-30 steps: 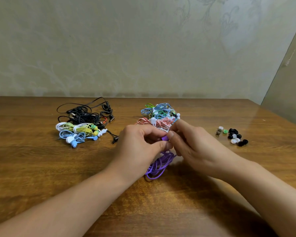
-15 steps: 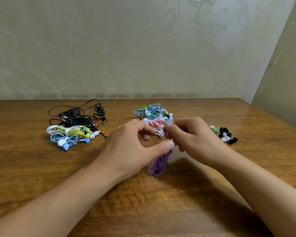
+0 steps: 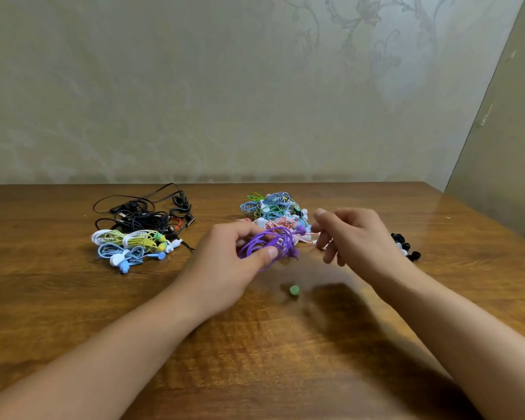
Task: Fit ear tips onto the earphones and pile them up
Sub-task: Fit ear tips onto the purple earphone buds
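Observation:
My left hand grips a coiled purple earphone between thumb and fingers, lifted just above the wooden table. My right hand hovers to the right of the purple coil with its fingers loosely curled; I cannot tell if it pinches anything. A small green ear tip lies alone on the table below the two hands. Behind the hands sits a pile of blue, green and pink earphones. Loose black and white ear tips lie right of my right wrist.
At the left back lies another heap of earphones: black ones behind, yellow-green, white and light blue ones in front. A wall runs along the table's far edge, and the table's right edge slants at the upper right.
My hands have parted. The purple earphone is now lifted in my left hand alone, my right hand has moved right, and a green ear tip now lies on the table below.

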